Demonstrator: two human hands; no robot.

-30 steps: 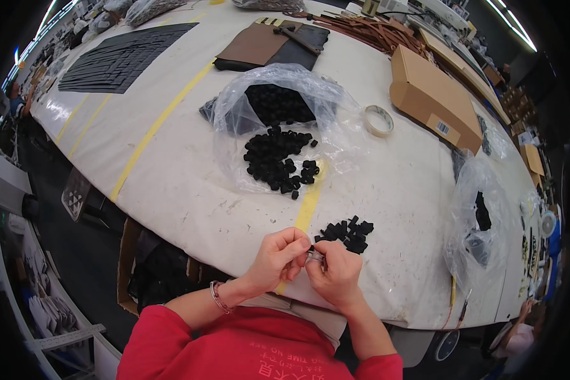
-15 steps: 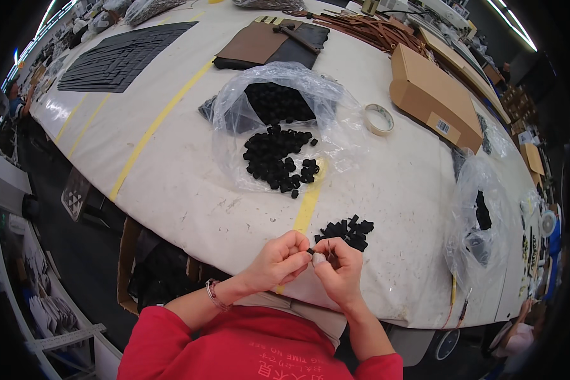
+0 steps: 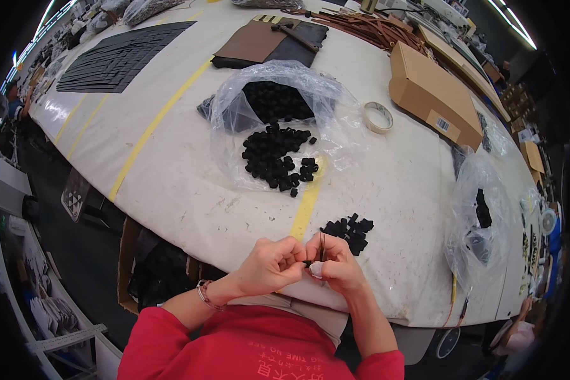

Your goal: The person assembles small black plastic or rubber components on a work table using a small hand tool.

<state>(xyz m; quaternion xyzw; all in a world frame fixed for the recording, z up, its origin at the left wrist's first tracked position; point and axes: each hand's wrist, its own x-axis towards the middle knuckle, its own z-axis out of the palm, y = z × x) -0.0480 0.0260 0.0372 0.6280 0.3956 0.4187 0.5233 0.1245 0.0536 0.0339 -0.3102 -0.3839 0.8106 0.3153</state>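
Observation:
Close to the table's near edge, my left hand (image 3: 275, 266) pinches a small black piece (image 3: 308, 263) between thumb and fingertips. My right hand (image 3: 337, 261) meets it there, closed around a thin metal tool (image 3: 323, 244) whose slim shaft sticks up past the fingers; its kind is too small to make out. Something white covers the right thumb tip. Just beyond the right hand lies a small pile of black pieces (image 3: 351, 233). Farther off, many little black loops (image 3: 275, 155) spill from the mouth of a clear plastic bag (image 3: 225, 136).
A tape roll (image 3: 378, 118) and a cardboard box (image 3: 434, 95) stand right of the bag. Another clear bag (image 3: 478, 228) lies at the right. Black strips (image 3: 123, 57), brown and black sheets with a hammer (image 3: 297, 37), and brown straps (image 3: 367, 28) cover the far side.
Both hands have shifted slightly, the right hand turning so that more of the metal tool shows upright. The black piece stays pinched between them.

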